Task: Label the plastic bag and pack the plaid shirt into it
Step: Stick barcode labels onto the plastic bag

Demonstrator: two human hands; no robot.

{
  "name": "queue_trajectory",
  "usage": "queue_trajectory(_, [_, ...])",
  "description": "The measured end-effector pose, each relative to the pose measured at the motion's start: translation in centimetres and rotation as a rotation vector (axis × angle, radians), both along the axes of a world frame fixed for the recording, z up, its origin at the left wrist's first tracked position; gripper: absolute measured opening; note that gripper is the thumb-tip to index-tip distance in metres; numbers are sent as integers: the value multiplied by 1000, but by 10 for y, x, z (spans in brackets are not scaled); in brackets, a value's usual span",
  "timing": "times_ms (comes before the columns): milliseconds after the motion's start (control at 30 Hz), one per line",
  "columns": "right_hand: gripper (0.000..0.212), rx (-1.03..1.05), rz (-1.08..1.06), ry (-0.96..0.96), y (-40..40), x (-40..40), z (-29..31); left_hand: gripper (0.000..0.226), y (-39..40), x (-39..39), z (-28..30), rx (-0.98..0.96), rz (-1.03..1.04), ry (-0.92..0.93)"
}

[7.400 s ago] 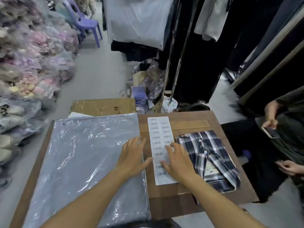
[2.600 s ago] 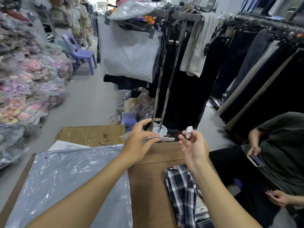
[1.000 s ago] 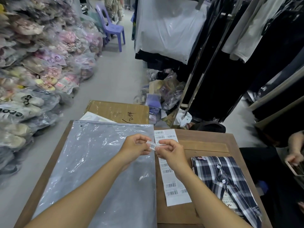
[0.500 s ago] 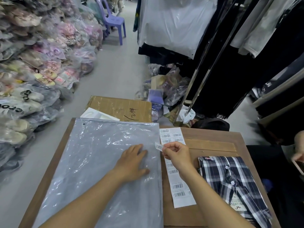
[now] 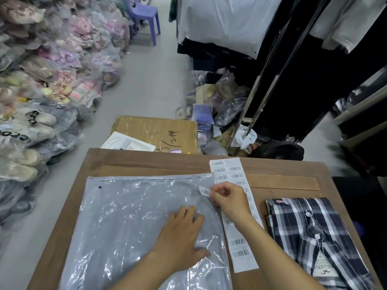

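Note:
A large grey plastic bag (image 5: 129, 222) lies flat on the wooden table (image 5: 146, 162). My left hand (image 5: 182, 233) presses flat on the bag's right part, fingers spread. My right hand (image 5: 228, 199) pinches a small barcode label (image 5: 204, 191) just above the bag's upper right corner. Beneath that hand lies the long sheet of barcode labels (image 5: 238, 243). The folded plaid shirt (image 5: 310, 237), dark blue and white with a paper tag, rests at the table's right side.
A cardboard box (image 5: 155, 132) with a white tray (image 5: 127, 142) stands beyond the table's far edge. Bagged shoes (image 5: 41, 91) pile along the left. Clothes racks (image 5: 272, 59) and bagged clutter (image 5: 219, 105) fill the right. A purple chair (image 5: 144, 15) stands far back.
My left hand let go of the label and went flat on the bag. My right hand carried the peeled label left, over the bag's upper right corner.

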State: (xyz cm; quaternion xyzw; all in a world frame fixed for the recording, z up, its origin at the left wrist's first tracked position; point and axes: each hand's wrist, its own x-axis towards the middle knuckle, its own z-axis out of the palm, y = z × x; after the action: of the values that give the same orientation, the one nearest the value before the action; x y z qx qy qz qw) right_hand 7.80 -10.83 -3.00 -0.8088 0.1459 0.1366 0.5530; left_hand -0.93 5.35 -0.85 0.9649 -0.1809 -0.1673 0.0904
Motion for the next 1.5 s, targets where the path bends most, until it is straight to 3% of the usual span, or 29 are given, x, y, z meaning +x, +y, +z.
queue_trajectory(67, [17, -6, 22, 4, 0, -3, -1, 51, 3, 10, 3, -156, 133, 22])
queue_trajectory(167, [20, -5, 66, -20, 0, -6, 3, 22, 6, 36, 9, -561, 548, 53])
queue_trajectory(233, [21, -6, 103, -39, 1, -6, 7, 24, 6, 55, 10, -723, 778, 106])
queue_trajectory(300, [20, -3, 131, -48, 3, -5, 10, 24, 5, 69, 8, -801, 873, 182])
queue_trajectory(533, [18, -54, 132, -45, 0, 9, 9, 31, 11, 84, -5, -824, 859, 221])
queue_trajectory(800, [16, -255, 211, -31, 12, 24, 2, 23, 11, 90, -16, -661, 736, 70])
queue_trajectory(1500, [6, -516, 368, -67, 23, 30, -2, 25, 12, 92, -25, -642, 695, 1])
